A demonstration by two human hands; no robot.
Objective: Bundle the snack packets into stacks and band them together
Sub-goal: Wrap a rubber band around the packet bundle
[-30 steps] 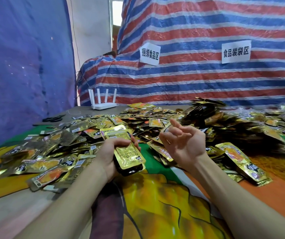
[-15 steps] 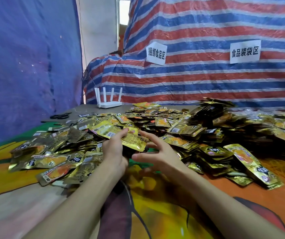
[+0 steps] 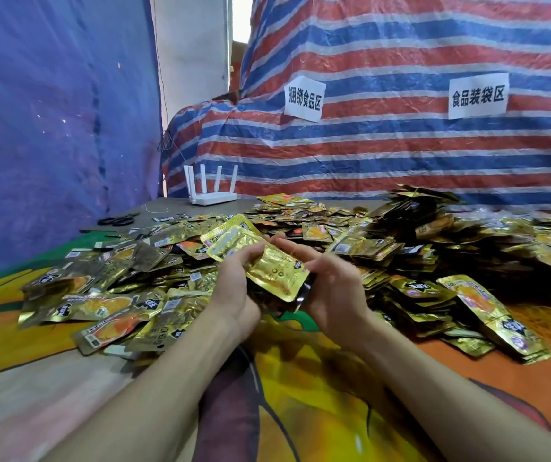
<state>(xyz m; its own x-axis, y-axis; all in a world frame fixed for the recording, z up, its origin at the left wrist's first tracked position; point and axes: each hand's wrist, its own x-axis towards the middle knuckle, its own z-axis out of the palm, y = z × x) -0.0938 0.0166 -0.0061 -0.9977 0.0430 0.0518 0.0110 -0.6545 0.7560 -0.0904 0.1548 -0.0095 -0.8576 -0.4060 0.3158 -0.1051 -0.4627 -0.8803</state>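
Stack (image 3: 277,275): gold snack packets, several layered, held off the table at scene centre; top face tilts toward the camera, long axis runs 10 to 4 o'clock.
Left hand (image 3: 234,295): grips the stack from its 8 o'clock side, thumb over the top face, fingers curled underneath.
Right hand (image 3: 330,288): grips the stack at its 4 o'clock end, fingers curled round the far edge, palm facing left.
Left pile (image 3: 127,285): loose packets spread flat and overlapping at 9 o'clock of the hands, some gold-side up, some showing orange print.
Right pile (image 3: 400,248): deeper heap at 2 o'clock of the hands, running out to the right edge; one long packet (image 3: 487,311) lies apart at 3 o'clock.
Tablecloth (image 3: 300,395): yellow, orange and green print, under both forearms at 6 o'clock.
Router (image 3: 212,190): white, four antennas upright, at 11 o'clock on the far table edge.
Scissors (image 3: 117,220): black, flat, at 10 o'clock, near the blue sheet (image 3: 50,128).
Striped tarp (image 3: 400,155): red, blue and white backdrop from 12 to 2 o'clock, two white paper signs (image 3: 477,95) fixed on it.
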